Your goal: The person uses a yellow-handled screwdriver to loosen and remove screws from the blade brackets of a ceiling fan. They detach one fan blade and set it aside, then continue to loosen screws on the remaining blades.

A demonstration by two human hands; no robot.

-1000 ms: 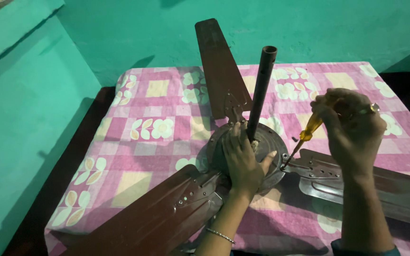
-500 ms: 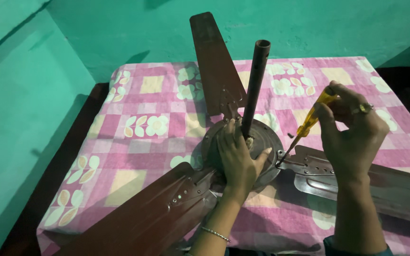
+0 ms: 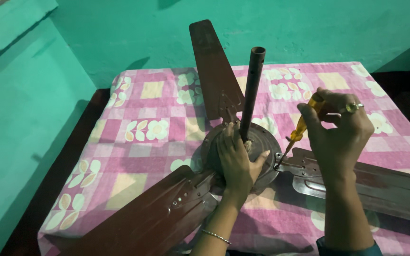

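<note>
1. Driving a screw is judged to be the step in hand: the right hand is closed around the yellow-handled screwdriver, whose tip meets the fan where a blade bracket joins the motor housing.
2. Bracing the work, the left hand lies flat and open-palmed on the housing, fingers spread, just beside the screwdriver tip; it grasps nothing.
3. Next move, by judgement: keep the tip seated square in the screw head, press down and keep the housing from turning.
4. The ceiling fan is dark brown, lying with its downrod upright, directly above the left-hand fingers.
5. Three blades radiate from the housing: one away from the grip, one toward the person's left, one under the right forearm.
6. The fan rests on a pink chequered floral cloth, beyond which stand green walls.
</note>
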